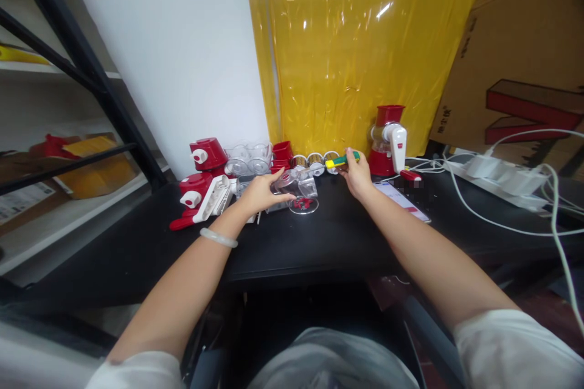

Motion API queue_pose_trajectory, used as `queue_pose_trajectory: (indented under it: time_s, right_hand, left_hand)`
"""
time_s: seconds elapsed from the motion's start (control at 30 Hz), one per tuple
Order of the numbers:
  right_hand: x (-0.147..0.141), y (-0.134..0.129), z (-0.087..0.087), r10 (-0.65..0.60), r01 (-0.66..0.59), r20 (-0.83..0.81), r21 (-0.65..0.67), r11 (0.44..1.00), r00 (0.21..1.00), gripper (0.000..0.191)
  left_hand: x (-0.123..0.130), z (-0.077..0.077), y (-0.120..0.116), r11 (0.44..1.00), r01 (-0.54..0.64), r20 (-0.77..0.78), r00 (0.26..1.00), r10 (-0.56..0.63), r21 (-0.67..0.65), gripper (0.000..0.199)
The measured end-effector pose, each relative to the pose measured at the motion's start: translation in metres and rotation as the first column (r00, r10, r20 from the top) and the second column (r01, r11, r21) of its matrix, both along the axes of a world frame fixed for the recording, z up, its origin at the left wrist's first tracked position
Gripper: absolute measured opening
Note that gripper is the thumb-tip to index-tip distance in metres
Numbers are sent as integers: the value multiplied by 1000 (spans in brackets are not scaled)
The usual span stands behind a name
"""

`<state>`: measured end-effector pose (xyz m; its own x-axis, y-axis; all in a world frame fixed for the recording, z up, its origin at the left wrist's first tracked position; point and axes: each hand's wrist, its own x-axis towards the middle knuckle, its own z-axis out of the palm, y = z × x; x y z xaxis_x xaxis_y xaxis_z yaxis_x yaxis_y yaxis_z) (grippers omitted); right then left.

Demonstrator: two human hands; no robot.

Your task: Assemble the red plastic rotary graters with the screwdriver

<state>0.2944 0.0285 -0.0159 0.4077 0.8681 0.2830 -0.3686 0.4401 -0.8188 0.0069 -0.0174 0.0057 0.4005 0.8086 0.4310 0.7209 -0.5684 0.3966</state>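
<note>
My left hand (262,194), with a pale bangle at the wrist, has thumb and fingers around the near side of a clear plastic housing (306,186). Small red pieces (303,203) show through its round rim, which faces me. In my right hand (357,175) is a green-and-yellow screwdriver (343,160), raised with its yellow end pointing left; its shaft is not visible. Behind the hands stand several metal grater drums (315,163) with white rims. White crank handles (214,199) and red bases (207,155) lie left of my left hand.
On the black table (301,249), clear cups (249,158) and red hoppers (281,153) line the back. An assembled red-and-white rotary grater (387,143) stands right, near a phone (401,200). A power strip (499,179) with loose white cables occupies the far right. A black shelf frame (86,61) rises left.
</note>
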Motion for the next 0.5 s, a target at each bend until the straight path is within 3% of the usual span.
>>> queue_pose_trajectory:
  time_s: [0.13,0.37,0.5]
  right_hand:
    - [4,3,-2,-60,60,32,21,998,998,44]
    - [3,4,0,4,-4,-9,-7,1000,1000,34]
    - [7,5,-1,-81,82,93,-4,997,992,39]
  left_hand:
    - [-1,-1,1,1000,-1,1,1000,1,3,94]
    - [0,0,1,1000,4,6,1000,-4,0,92]
    - [0,1,0,1000,6,2,1000,-6,10,93]
